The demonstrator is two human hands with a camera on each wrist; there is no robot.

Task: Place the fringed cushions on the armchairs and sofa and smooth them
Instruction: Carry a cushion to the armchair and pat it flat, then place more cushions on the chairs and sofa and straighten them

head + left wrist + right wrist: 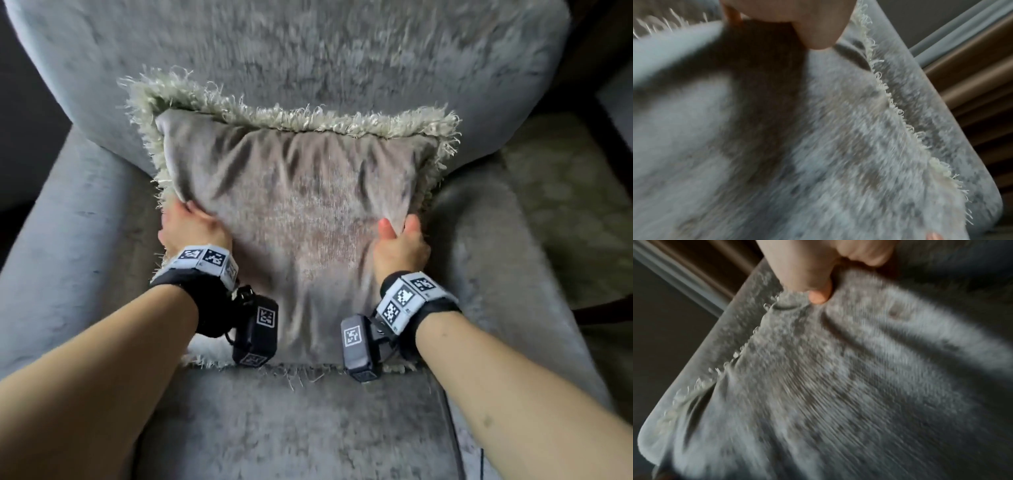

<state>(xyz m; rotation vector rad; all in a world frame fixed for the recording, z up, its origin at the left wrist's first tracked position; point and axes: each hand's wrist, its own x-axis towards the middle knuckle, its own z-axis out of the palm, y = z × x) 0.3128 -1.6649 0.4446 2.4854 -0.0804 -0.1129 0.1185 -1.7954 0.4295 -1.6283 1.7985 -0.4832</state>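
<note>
Head view: cushion (pixel 291 219) propped against the back of the armchair (pixel 342 51), lower edge down on the seat, fringe (pixel 274 114) uppermost, well above the fingers. Left hand (pixel 191 228) at the cushion's left edge, thumb on the front face, remaining digits out of sight behind the edge, so apparently a grip on that side. Right hand (pixel 400 245) at the right edge, thumb and a fingertip pinching up a ridge of fabric. Creases fanning from both grips toward the top corners. Held by both sides, probably to square the cushion against the back and keep it upright while being settled. Smoothing judged not yet done, given the wrinkles between the hands.

Left wrist view: blurred. Thumb (pixel 813 29) pressed onto the fabric, dark fold running down from it. Fringe (pixel 898 110) seen edge-on beside the chair back, closer than from the head. Curtain (pixel 972 81) beyond the chair, absent from the head view. Other digits not visible, so full grip not confirmed here.

Right wrist view: also blurred. Fingers (pixel 819 296) clamped on a bunch of cushion (pixel 838 386) cloth, folds radiating below them. Confirms the pinch only hinted at from above. Seat and lower edge not shown.
</note>
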